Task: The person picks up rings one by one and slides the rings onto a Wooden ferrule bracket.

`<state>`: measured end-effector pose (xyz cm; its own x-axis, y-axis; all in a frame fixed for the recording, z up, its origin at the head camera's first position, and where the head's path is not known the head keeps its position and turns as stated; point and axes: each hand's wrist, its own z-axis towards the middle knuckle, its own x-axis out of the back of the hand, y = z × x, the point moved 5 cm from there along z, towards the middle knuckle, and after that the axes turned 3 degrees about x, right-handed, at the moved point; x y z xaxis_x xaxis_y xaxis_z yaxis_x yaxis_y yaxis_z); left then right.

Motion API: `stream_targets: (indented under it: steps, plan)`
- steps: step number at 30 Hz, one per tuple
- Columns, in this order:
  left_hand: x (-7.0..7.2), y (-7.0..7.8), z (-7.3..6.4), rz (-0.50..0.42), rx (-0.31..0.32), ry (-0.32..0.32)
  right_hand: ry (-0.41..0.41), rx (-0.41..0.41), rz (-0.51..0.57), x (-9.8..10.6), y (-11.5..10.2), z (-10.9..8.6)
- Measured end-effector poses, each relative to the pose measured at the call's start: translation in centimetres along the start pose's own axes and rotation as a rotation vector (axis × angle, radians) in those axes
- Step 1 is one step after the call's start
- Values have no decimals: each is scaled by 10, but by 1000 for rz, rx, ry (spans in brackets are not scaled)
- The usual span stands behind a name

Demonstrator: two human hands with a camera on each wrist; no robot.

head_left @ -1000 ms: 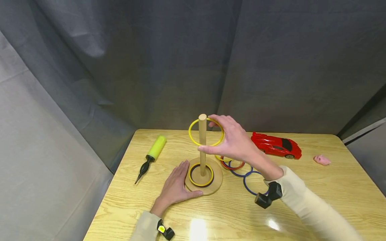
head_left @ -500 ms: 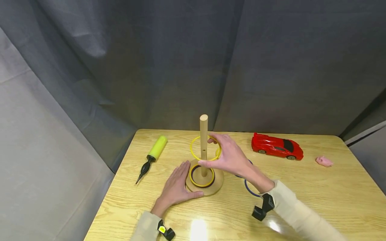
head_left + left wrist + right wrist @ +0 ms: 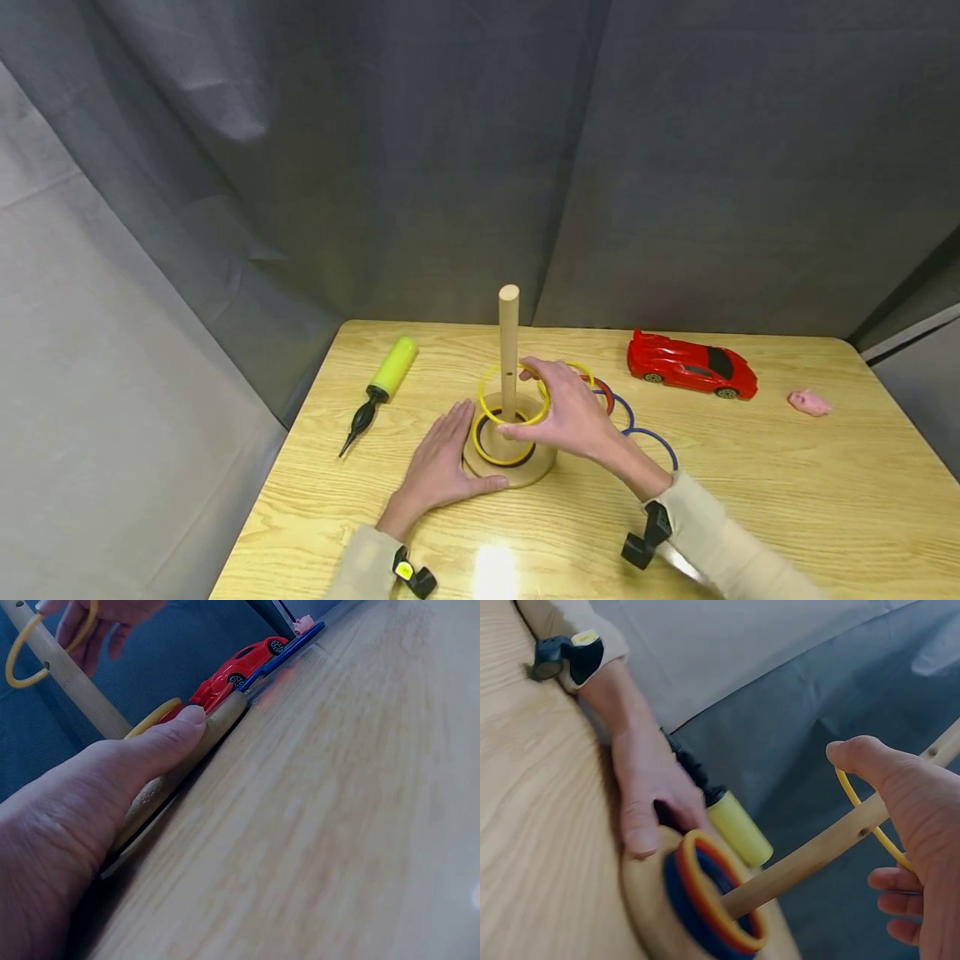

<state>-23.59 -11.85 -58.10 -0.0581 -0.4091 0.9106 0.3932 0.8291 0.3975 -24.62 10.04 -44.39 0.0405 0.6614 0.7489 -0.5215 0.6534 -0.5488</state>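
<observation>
Peg (image 3: 802, 865) (two holes (image 3: 864, 832), wrist views only)

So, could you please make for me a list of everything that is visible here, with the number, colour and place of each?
Table: one, light wood, under everything
Cloth backdrop: count unclear, greys, around the table
Ring stand: one, pale wood, on the table
Stacked rings: count unclear, yellow and blue visible, low on the stand
Raised ring: one, yellow, around the stand's post
Loose rings: at least four, yellow, red, blue, right of the stand
Hand pump: one, yellow-green and black, left
Toy car: one, red, right rear
Pig figure: one, pink, far right
Wrist cameras: two, black, one per wrist
Sleeves: two, beige, at the wrists
Left hand: one, against the stand's base
Right hand: one, holding the raised ring
</observation>
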Motion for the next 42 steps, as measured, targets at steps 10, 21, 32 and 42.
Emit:
stream_targets:
  steps: [10,21,32,42]
  plan:
    - [0,0,0,-11,10,-6,-19,-3,43,-43,28,-21]
    - [1,1,1,5,-7,7,-20,-11,63,-77,43,-35]
    - [0,1,1,5,1,7,-31,-17,39,-85,44,-37]
    - [-1,-1,1,10,10,5,-37,-26,50,-81,41,-40]
